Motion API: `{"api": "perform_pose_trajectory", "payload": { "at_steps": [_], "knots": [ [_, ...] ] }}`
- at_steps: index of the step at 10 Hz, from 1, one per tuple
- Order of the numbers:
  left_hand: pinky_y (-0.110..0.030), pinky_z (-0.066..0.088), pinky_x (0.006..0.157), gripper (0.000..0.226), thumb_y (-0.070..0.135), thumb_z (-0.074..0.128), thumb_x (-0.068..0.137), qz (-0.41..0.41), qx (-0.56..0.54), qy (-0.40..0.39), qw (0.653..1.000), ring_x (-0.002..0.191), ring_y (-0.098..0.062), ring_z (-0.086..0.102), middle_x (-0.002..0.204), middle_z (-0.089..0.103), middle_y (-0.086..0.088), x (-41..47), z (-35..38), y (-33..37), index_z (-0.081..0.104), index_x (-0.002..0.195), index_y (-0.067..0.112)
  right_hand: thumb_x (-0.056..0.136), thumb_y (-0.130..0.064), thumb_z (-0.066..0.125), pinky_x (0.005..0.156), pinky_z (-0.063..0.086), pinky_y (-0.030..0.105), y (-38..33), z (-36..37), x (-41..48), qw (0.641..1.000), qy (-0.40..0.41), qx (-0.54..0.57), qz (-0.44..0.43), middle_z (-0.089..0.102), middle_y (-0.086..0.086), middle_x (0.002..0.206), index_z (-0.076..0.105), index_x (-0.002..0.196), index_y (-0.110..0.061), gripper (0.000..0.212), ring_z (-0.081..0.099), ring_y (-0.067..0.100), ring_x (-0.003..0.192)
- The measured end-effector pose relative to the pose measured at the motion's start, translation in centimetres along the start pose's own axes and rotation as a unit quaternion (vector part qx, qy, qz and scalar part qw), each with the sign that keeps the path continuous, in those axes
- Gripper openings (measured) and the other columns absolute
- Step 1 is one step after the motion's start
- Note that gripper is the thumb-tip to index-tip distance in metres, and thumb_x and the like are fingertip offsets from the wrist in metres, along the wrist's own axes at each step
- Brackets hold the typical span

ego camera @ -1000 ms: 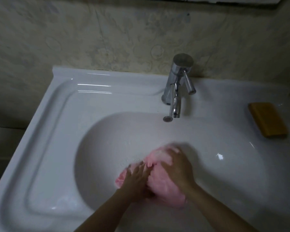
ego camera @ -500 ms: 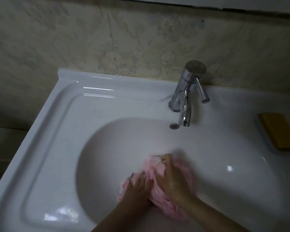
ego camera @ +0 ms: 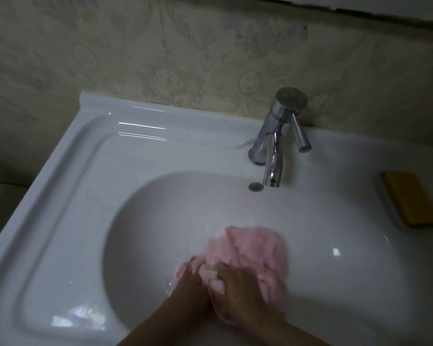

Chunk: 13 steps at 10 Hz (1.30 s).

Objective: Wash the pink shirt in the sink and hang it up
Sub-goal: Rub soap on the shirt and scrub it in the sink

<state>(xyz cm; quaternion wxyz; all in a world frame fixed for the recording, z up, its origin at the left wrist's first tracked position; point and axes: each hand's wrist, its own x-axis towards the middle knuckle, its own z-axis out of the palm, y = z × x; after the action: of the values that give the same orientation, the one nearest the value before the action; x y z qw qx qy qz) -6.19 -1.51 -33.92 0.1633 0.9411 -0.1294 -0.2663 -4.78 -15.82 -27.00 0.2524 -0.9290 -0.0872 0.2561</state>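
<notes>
The pink shirt [ego camera: 254,248] lies bunched up and wet in the bowl of the white sink [ego camera: 90,186], near its front. My left hand [ego camera: 191,283] grips the shirt's near left part, fingers curled into the cloth. My right hand [ego camera: 235,288] grips the bunch just beside it, with pink fabric and some foam showing between the fingers. The two hands touch each other over the shirt. Most of the cloth bulges out beyond and to the right of my right hand. The picture is blurred around the hands.
A chrome tap [ego camera: 278,143] with a side lever stands at the sink's back rim, its spout over the bowl; no water stream is visible. An overflow hole [ego camera: 255,186] sits below it. A yellow-brown soap bar [ego camera: 410,198] lies on the right ledge. Patterned wall behind.
Both hands have drawn back toward the sink's front edge, exposing more of the shirt beyond them. The bunch has shifted and bulged to the right. The camera has swung left.
</notes>
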Motion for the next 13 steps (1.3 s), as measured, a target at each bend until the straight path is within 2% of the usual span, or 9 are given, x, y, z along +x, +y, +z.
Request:
{"api": "perform_pose_trajectory", "payload": {
  "at_steps": [2, 5, 7, 8, 9, 10, 11, 12, 13],
  "knots": [
    [-0.034, 0.058, 0.070, 0.055, 0.042, 0.037, 0.074, 0.181, 0.068, 0.100, 0.976, 0.095, -0.015, 0.063, 0.098, 0.073, 0.001, 0.6, -2.1, -0.9, 0.047, 0.119, 0.011, 0.091, -0.023, 0.039, 0.046, 0.044, 0.020, 3.5, -2.2, 6.6, 0.990, -0.026, 0.092, 0.106, 0.051, -0.002, 0.047, 0.055, 0.046, -0.018, 0.048, 0.060, 0.017, 0.047],
    [-0.027, 0.056, 0.061, 0.054, 0.058, 0.051, 0.064, 0.077, 0.019, 0.159, 0.984, 0.080, -0.018, 0.069, 0.114, 0.057, -0.001, 0.1, -4.7, 0.3, 0.057, 0.109, 0.028, 0.087, -0.022, 0.067, 0.070, 0.053, 0.024, 8.3, -14.6, 1.6, 0.842, 0.192, 0.481, 0.154, 0.066, 0.014, 0.106, 0.063, 0.095, -0.017, 0.010, 0.067, 0.011, 0.070],
    [-0.057, 0.035, 0.106, 0.113, 0.092, 0.023, 0.062, -0.007, -0.162, 0.164, 0.973, 0.143, -0.029, 0.020, 0.157, 0.014, -0.013, 1.3, -7.3, 3.8, 0.034, 0.143, 0.014, 0.067, -0.017, 0.064, 0.093, 0.041, 0.046, 10.1, -12.6, -0.8, 0.878, 0.450, -0.103, 0.128, 0.054, 0.011, 0.123, 0.058, 0.119, -0.017, 0.052, 0.048, 0.035, 0.115],
    [-0.074, 0.028, 0.096, 0.124, 0.095, 0.009, 0.051, 0.052, 0.079, 0.048, 0.994, 0.139, -0.040, 0.025, 0.153, 0.017, -0.010, 1.8, -4.7, 4.7, 0.021, 0.149, 0.021, 0.069, -0.053, 0.070, 0.112, 0.017, 0.038, 7.1, -10.8, 0.7, 0.985, 0.153, -0.083, 0.010, 0.003, -0.003, 0.157, 0.010, 0.150, -0.033, 0.102, 0.006, 0.019, 0.143],
    [-0.055, 0.051, 0.079, 0.057, 0.061, 0.026, 0.087, 0.031, 0.082, 0.006, 0.996, 0.102, -0.038, 0.062, 0.129, 0.054, -0.013, 1.8, -2.6, 5.4, 0.045, 0.128, 0.025, 0.069, -0.056, 0.068, 0.115, 0.015, 0.037, 8.0, -8.2, 3.1, 0.964, -0.033, -0.262, -0.024, -0.001, 0.001, 0.159, -0.009, 0.148, -0.042, 0.111, 0.008, 0.019, 0.145],
    [-0.035, 0.045, 0.085, 0.040, 0.024, 0.049, 0.091, -0.020, 0.008, 0.053, 0.998, 0.111, -0.028, 0.048, 0.130, 0.040, -0.007, 1.8, -4.1, 5.7, 0.042, 0.130, 0.020, 0.083, -0.041, 0.060, 0.099, 0.043, 0.034, 6.9, -8.3, 3.2, 0.979, -0.023, -0.201, 0.013, 0.049, 0.001, 0.138, 0.036, 0.139, -0.037, 0.061, 0.049, 0.021, 0.124],
    [-0.035, 0.041, 0.066, 0.024, 0.009, 0.061, 0.077, 0.026, -0.021, 0.245, 0.969, 0.081, -0.025, 0.052, 0.094, 0.058, -0.010, 1.4, -5.9, 5.4, 0.057, 0.100, 0.011, 0.075, -0.014, 0.048, 0.078, 0.050, 0.036, 4.6, -8.8, 2.1, 0.943, 0.272, -0.158, -0.107, 0.067, 0.008, 0.098, 0.064, 0.103, -0.014, 0.032, 0.060, 0.026, 0.092],
    [-0.038, 0.033, 0.069, 0.012, 0.009, 0.047, 0.078, 0.147, 0.040, 0.372, 0.916, 0.073, -0.026, 0.046, 0.082, 0.056, -0.010, 1.4, -6.1, 3.7, 0.050, 0.089, 0.012, 0.085, 0.000, 0.038, 0.079, 0.043, 0.040, 5.3, -8.3, 0.1, 0.829, 0.438, -0.230, -0.260, 0.059, 0.012, 0.092, 0.057, 0.095, -0.010, 0.024, 0.050, 0.029, 0.084],
    [-0.038, 0.041, 0.077, 0.028, 0.032, 0.064, 0.061, 0.192, 0.142, 0.213, 0.948, 0.083, -0.023, 0.055, 0.090, 0.063, -0.001, 1.1, -5.5, 1.0, 0.065, 0.087, 0.023, 0.078, -0.047, 0.053, 0.094, 0.044, 0.043, 9.4, -6.1, -1.9, 0.889, 0.165, -0.361, -0.229, 0.058, 0.007, 0.118, 0.055, 0.120, -0.019, 0.051, 0.057, 0.028, 0.103]
  ]
}}
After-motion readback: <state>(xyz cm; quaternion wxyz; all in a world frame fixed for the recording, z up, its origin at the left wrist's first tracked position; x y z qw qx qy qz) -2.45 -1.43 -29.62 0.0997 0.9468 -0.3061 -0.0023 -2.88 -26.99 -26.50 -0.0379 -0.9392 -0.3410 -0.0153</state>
